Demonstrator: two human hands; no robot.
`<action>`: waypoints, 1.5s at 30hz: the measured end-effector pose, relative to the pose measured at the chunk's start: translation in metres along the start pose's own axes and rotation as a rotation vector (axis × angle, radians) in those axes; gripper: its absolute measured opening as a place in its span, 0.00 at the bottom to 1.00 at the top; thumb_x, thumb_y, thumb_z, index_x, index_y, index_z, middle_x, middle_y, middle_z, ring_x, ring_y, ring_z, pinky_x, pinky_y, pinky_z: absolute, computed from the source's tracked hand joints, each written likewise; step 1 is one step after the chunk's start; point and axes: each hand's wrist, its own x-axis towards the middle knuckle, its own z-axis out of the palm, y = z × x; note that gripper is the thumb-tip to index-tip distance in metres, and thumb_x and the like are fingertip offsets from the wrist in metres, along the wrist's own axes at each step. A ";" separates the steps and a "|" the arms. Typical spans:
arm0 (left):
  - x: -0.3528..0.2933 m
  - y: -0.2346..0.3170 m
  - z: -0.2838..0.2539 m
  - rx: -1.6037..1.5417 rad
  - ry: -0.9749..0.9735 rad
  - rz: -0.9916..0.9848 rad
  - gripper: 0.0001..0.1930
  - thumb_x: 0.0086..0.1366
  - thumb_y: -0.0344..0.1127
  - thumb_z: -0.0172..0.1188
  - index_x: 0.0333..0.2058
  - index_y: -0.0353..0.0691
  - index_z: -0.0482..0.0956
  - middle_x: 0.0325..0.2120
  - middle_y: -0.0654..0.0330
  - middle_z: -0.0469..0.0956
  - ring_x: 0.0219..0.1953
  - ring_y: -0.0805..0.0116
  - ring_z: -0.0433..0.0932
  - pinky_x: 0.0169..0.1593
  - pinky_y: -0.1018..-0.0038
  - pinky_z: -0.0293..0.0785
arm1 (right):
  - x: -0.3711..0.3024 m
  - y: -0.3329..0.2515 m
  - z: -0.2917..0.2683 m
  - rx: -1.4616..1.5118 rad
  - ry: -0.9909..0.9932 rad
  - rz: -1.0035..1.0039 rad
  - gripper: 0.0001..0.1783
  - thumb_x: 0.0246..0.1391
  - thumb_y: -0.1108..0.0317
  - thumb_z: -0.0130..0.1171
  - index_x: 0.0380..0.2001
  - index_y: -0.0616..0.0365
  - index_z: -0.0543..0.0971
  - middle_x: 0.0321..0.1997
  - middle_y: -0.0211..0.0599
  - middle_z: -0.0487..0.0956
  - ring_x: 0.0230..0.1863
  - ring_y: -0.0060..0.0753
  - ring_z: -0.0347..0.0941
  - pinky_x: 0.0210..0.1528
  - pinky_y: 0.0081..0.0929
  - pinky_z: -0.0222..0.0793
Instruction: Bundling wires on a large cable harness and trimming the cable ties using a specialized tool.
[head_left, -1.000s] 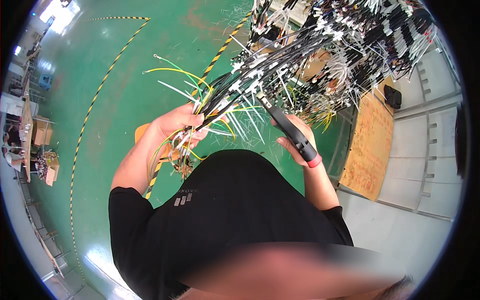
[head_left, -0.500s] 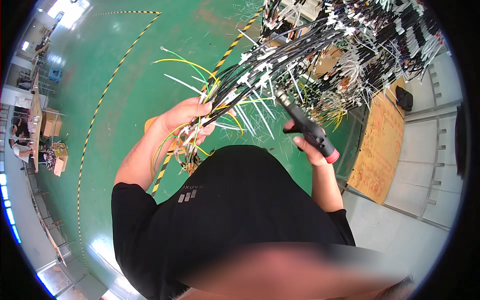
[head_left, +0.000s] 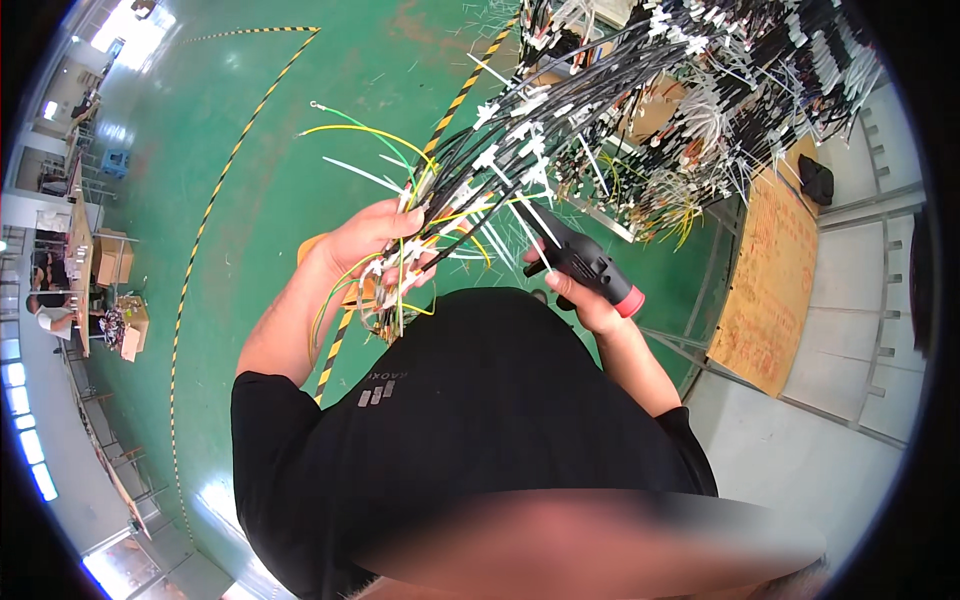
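Observation:
My left hand [head_left: 372, 236] is closed around the near end of a wire harness [head_left: 505, 135], a thick bundle of black cables bound with white cable ties [head_left: 487, 158]. Yellow and green wires [head_left: 372, 130] with ring terminals stick out past my fingers, and loose wire ends hang below my palm. In my right hand [head_left: 597, 310] is a black pistol-shaped cable tie gun [head_left: 588, 262] with a red end cap. Its nose points up and left, against or just beside the bundle; the tip is hidden among the ties and wires.
A large heap of wire harnesses [head_left: 720, 110] fills the far right. Beside it stands a yellowish board [head_left: 765, 285]. Cut tie tails litter the green floor [head_left: 265, 260], marked with yellow-black tape [head_left: 222, 165]. Cardboard boxes [head_left: 132, 330] and a person [head_left: 55, 318] are at far left.
My right hand has brought the cable tie gun leftward, in close to the bundle. My left hand keeps its grip on the harness almost in place.

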 end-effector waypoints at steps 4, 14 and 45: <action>-0.001 -0.003 0.001 -0.033 0.085 -0.080 0.24 0.76 0.45 0.61 0.62 0.35 0.74 0.29 0.55 0.84 0.14 0.76 0.75 0.38 0.69 0.86 | -0.002 -0.002 0.001 0.038 -0.049 0.032 0.26 0.65 0.64 0.69 0.63 0.60 0.78 0.56 0.37 0.85 0.60 0.35 0.79 0.65 0.36 0.71; 0.000 -0.007 0.019 0.241 0.176 -0.067 0.25 0.76 0.50 0.61 0.57 0.34 0.73 0.34 0.50 0.84 0.17 0.80 0.75 0.24 0.77 0.78 | 0.001 -0.017 0.007 -0.320 -0.014 -0.104 0.21 0.62 0.67 0.69 0.57 0.59 0.81 0.49 0.38 0.82 0.50 0.37 0.80 0.56 0.34 0.74; 0.008 -0.006 0.004 -0.050 -0.056 -0.049 0.39 0.72 0.52 0.67 0.69 0.29 0.67 0.29 0.56 0.78 0.18 0.71 0.75 0.31 0.69 0.79 | 0.011 -0.019 -0.040 -0.337 0.213 -0.179 0.23 0.61 0.72 0.67 0.59 0.62 0.79 0.55 0.38 0.83 0.56 0.34 0.78 0.62 0.33 0.69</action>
